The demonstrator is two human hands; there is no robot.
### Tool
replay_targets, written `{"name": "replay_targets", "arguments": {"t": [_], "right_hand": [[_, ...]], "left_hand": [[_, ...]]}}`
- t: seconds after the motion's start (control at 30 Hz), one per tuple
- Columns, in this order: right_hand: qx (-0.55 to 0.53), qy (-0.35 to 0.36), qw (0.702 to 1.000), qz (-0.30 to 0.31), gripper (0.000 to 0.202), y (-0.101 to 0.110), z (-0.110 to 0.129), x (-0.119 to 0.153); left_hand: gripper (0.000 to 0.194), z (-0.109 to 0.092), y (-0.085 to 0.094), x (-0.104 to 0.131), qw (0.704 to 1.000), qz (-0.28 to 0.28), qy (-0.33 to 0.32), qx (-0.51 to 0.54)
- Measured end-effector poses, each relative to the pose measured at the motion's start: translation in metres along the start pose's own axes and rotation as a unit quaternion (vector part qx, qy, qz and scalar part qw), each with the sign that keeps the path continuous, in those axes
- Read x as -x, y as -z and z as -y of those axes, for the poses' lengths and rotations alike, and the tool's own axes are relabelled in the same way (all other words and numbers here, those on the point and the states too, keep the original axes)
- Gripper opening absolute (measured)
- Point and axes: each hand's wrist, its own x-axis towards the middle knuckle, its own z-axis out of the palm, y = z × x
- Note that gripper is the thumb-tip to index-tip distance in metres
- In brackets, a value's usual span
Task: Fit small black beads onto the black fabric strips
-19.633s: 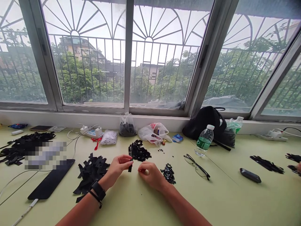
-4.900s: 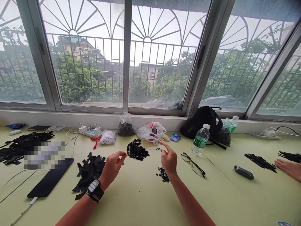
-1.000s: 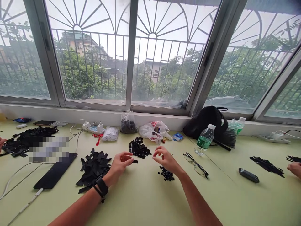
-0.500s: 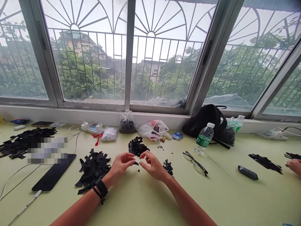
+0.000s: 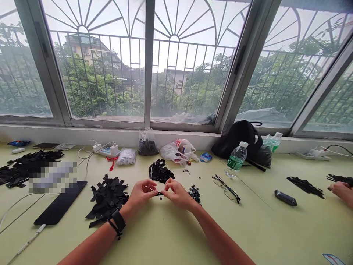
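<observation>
My left hand (image 5: 142, 193) and my right hand (image 5: 176, 193) meet just above the pale green table (image 5: 171, 235), fingertips pinching a small black strip (image 5: 159, 193) between them. A watch sits on my left wrist. Left of my left hand lies a heap of black strips (image 5: 108, 198). A smaller heap of black strips (image 5: 160, 172) lies just beyond my hands. Small black rings (image 5: 194, 194) are scattered right beside my right hand.
Glasses (image 5: 226, 188), a water bottle (image 5: 236, 159), a black bag (image 5: 239, 140) and plastic bags (image 5: 178, 151) lie further back. A dark tablet (image 5: 60, 207) with a cable is at left. Another person's hand (image 5: 342, 191) works at far right, near a black device (image 5: 285, 197).
My right hand left the ring pile and came in to meet my left hand; both now pinch the black strip together.
</observation>
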Motion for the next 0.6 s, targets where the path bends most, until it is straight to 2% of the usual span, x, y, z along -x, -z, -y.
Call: {"name": "replay_targets", "arguments": {"t": [0.13,0.3,0.6], "right_hand": [[0.027,0.001,1.000,0.008,0.022,-0.0009,-0.0028,0.0014],[0.043,-0.018,0.998,0.050,0.022,0.0000,-0.0079,0.0024],[0.091,-0.007,0.995,0.044,0.018,-0.0021,-0.0093,0.0042]], "left_hand": [[0.030,0.0008,-0.0024,0.0019,0.999,0.004,-0.017,-0.047],[0.025,0.0003,-0.0066,0.0040,0.996,0.008,-0.044,-0.080],[0.015,-0.0019,-0.0092,0.0078,0.991,0.019,-0.057,-0.121]]}}
